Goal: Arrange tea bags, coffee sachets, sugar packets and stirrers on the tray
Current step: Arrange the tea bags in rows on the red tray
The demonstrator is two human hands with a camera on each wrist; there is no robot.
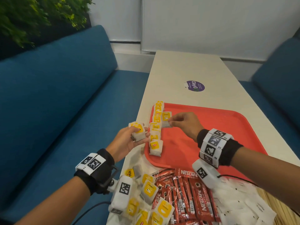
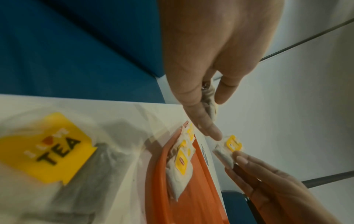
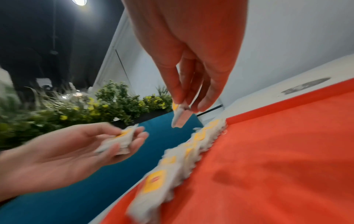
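Head view shows the right hand (image 1: 185, 124) with its grip pinching one tea bag (image 1: 166, 119) above the red tray (image 1: 211, 127), beside the row of tea bags (image 1: 155, 132), while the left hand (image 1: 128, 142) holds a small stack of tea bags (image 1: 138, 132) over the bench (image 1: 186, 70) edge.

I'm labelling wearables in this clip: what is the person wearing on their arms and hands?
Both forearms are bare, with no sleeves or gloves. Each wrist carries a black fabric band wrapped with white blocks printed with black square fiducial markers. A white camera housing bearing a similar marker hangs below each wrist, the left one on a black bracket. A thin black cable trails from the left unit, another from the right.
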